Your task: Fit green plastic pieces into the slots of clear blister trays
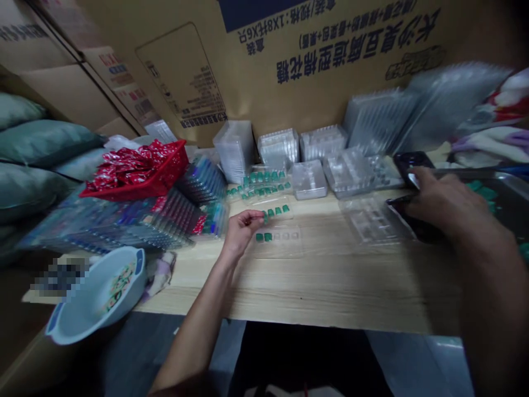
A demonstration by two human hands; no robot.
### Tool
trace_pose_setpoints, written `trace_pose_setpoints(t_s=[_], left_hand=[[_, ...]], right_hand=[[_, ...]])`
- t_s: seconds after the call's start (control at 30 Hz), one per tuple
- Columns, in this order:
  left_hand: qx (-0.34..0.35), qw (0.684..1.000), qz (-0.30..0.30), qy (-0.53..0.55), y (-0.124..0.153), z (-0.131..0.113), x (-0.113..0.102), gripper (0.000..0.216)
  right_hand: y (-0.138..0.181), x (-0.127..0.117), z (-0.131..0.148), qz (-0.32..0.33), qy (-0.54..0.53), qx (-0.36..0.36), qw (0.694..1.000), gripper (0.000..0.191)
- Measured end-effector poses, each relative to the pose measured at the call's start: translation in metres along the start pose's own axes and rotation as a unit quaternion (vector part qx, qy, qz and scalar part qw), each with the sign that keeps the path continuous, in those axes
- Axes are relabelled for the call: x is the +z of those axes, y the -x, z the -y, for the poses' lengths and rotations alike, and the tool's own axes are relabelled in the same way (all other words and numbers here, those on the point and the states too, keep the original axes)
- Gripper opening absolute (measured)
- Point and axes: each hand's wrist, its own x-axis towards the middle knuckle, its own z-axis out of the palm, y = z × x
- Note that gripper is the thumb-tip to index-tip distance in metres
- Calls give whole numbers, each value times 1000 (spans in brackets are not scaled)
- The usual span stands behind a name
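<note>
My left hand [243, 230] is closed in a pinch on a small green piece [265, 217], above the clear plastic trays. Under its fingers, a tray [285, 251] has green pieces [263, 237] in its left pockets; the other pockets look bare. Just behind, another tray holds a row of green pieces [278, 210]. At the right, my blurred right hand [448, 201] closes its fingers around a dark phone-like object [413, 218]. Beside its fingertips lies a black phone-like slab [413, 160]. How these dark objects join is hidden by the hand.
Stacked clear trays [281, 149] line the back, before a large carton [256, 71]. At left, a red basket of packets [165, 176] sits on filled packs [124, 220], with a blue basin [93, 298] in front. A dark tray [512, 190] with green pieces stands right.
</note>
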Motion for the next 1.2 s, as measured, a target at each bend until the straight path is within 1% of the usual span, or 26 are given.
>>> trace_pose_setpoints(t_s=[0.03,0.07,0.1,0.13,0.2,0.27,0.33,0.37,0.4,0.43,0.47,0.5,0.57,0.6,0.63,0.67,0.7,0.73,0.77,0.83,0.87,0.9,0.93,1.03,1.1,1.2], left_hand=[[10,998,19,-51,-1,3,1,14],[24,993,38,-107,-2,6,2,11],[45,984,57,-164,-3,9,3,10],[72,970,77,-218,-4,13,5,11],[133,940,116,-292,-5,21,9,17],[175,919,142,-324,-6,28,12,20],[185,912,155,-333,-5,34,15,20],[181,912,158,-332,-5,37,15,20],[172,915,161,-327,-4,39,16,19],[160,922,161,-314,-3,42,16,19],[147,931,156,-295,-2,44,15,19],[134,942,148,-269,-1,47,15,19],[114,960,133,-219,3,50,14,21],[110,965,128,-201,5,51,14,22],[111,967,125,-191,8,51,14,25],[115,969,121,-183,10,49,15,27],[120,971,111,-173,13,46,17,31],[127,975,93,-159,15,42,21,34],[134,978,70,-145,17,37,25,36],[146,980,22,-130,17,27,35,35],[150,980,8,-132,15,23,42,32],[154,978,7,-140,13,19,48,31],[158,975,21,-154,9,17,54,30],[169,956,91,-220,-3,18,68,22],[173,942,119,-262,-9,21,71,17],[180,932,164,-270,-15,26,69,18]], right_hand=[[3,-3,9,1,4,-8,1000,56],[6,-5,21,-6,-2,-19,1000,60],[11,-6,36,-13,-17,-32,999,60],[15,-4,53,-19,-41,-39,998,57],[24,7,85,-2,-116,-50,992,44],[33,27,113,21,-213,-97,972,34],[41,50,134,39,-300,-142,942,27],[45,61,142,57,-345,-142,926,25],[49,71,149,86,-397,-121,906,25],[53,79,154,124,-458,-80,877,27],[57,85,159,170,-526,-27,833,29],[61,89,162,218,-593,32,774,31],[66,95,165,297,-699,134,637,37],[68,97,165,325,-733,167,574,38],[70,98,164,347,-756,188,522,39],[71,100,163,360,-772,201,484,38],[72,101,161,367,-783,206,458,36],[72,102,160,370,-790,207,442,34],[73,104,160,371,-795,205,434,32],[74,106,160,377,-795,197,433,29],[75,107,161,382,-793,191,434,28],[76,108,162,388,-791,184,435,28],[77,109,164,389,-790,179,439,27],[78,111,166,383,-786,172,453,29],[78,113,165,382,-786,173,455,33],[76,114,163,391,-784,180,447,33]])
